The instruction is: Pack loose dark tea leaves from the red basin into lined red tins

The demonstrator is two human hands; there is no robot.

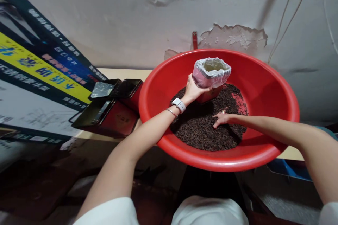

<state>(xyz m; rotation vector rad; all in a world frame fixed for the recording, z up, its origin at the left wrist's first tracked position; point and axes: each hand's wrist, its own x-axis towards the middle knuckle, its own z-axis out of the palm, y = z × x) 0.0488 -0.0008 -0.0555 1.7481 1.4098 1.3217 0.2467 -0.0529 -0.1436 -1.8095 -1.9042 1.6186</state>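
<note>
A wide red plastic basin [264, 147] holds a heap of dark, thin dried leaves that look like loose tea [203, 137]. My left hand [194, 89] is wrapped round a red tin [210, 95] whose mouth is lined with a clear plastic bag [224, 77]. The tin stands tilted over the leaves in the basin's far part, and its inside looks pale. Lower and to the right, my right hand [223, 119] reaches into the leaves with thumb and fingers apart. Its fingertips are partly buried. Something small and colourful [224, 111] shows just beyond it.
Left of the basin, several dark red tins [118, 117] lie on a pale tabletop [132, 74], at least one with its mouth open. A large printed sign board [47, 66] leans at the left. Behind is a peeling wall [118, 24] with hanging cords [287, 21].
</note>
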